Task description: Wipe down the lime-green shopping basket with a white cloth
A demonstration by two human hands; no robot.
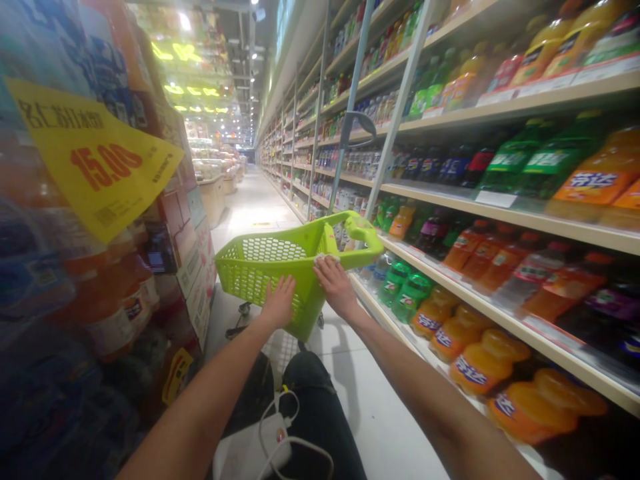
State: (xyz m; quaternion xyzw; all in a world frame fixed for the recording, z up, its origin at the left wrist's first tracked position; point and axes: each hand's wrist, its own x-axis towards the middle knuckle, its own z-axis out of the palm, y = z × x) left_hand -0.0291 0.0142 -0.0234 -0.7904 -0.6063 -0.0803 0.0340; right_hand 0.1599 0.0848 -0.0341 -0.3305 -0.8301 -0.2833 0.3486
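A lime-green plastic shopping basket (260,263) on a wheeled cart stands in the supermarket aisle in front of me. My left hand (279,301) lies flat against the basket's near wall, fingers stretched upward. My right hand (336,283) rests on the basket's near rim, beside its green handle (363,233), fingers curled over the edge with a small white thing under the fingertips. The basket looks empty through its mesh.
Shelves of soda bottles (470,360), orange, green and dark, run along the right. A stack of drink packs with a yellow 15.00 price sign (95,167) stands at the left. The white-tiled aisle (255,207) stretches ahead. A white device with cable (273,437) lies on my lap.
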